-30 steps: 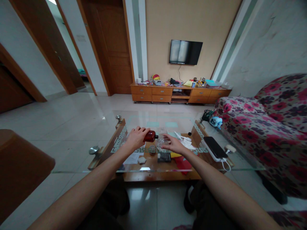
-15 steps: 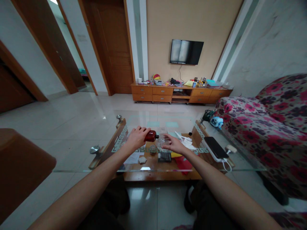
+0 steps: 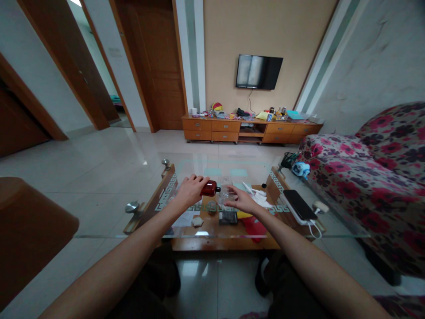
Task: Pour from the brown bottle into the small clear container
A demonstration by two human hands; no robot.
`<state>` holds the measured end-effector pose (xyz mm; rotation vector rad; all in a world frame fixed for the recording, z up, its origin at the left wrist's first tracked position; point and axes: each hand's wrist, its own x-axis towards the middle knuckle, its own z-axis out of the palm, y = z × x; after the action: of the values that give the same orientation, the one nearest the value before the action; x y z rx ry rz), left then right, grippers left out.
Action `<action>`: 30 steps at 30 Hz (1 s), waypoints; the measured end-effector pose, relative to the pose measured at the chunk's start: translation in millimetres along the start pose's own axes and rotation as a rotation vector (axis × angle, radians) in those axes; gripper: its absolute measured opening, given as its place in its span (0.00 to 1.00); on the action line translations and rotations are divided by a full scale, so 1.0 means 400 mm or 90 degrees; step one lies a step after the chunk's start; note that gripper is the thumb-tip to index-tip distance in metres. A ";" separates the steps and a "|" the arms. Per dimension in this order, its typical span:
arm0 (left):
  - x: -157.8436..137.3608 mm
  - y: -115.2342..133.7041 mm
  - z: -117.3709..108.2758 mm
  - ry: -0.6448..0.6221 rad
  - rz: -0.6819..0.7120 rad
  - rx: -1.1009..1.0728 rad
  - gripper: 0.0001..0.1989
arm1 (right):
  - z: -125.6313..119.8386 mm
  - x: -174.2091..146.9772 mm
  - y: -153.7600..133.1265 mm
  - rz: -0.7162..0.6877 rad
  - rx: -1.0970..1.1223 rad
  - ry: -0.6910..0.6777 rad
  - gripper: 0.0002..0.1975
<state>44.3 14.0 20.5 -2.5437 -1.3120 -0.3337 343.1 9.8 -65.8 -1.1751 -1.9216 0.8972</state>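
Note:
My left hand [image 3: 191,190] is wrapped round a reddish-brown bottle [image 3: 208,188], tipped onto its side above the glass tabletop. Its black narrow end [image 3: 218,189] points right, towards a clear, see-through container [image 3: 224,196]. The curved fingers of my right hand [image 3: 241,200] are at the container's right side, gripping it; its exact outline is hard to make out. Whether anything flows from the bottle cannot be seen. Close by, a small round black piece [image 3: 264,185] lies to the right, beyond my right hand.
The glass table [image 3: 109,236] has a lower wooden shelf with papers [image 3: 184,219], a dark flat box [image 3: 228,217] and a red sheet [image 3: 254,228]. A phone [image 3: 294,202] with a white cable [image 3: 315,230] lies on the right. A flowered sofa [image 3: 348,153] stands beyond it.
Both hands and the tipped bottle hold nearly the same position. The whole view has shifted very slightly.

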 end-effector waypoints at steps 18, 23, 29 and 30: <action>-0.001 0.002 0.004 0.018 0.005 0.008 0.35 | -0.004 -0.002 0.000 -0.007 -0.024 0.003 0.44; 0.000 0.002 0.005 0.012 0.002 0.003 0.37 | -0.003 0.001 0.005 -0.002 -0.023 0.000 0.44; 0.000 0.001 0.006 0.014 -0.002 0.000 0.36 | -0.001 0.004 0.012 -0.006 -0.022 0.003 0.44; 0.000 0.001 0.006 0.017 0.000 0.000 0.35 | -0.001 0.004 0.012 -0.007 -0.020 0.001 0.44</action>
<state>44.9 14.6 18.3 -2.5304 -1.3019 -0.3649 345.2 13.0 -69.3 -1.1832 -1.9454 0.8625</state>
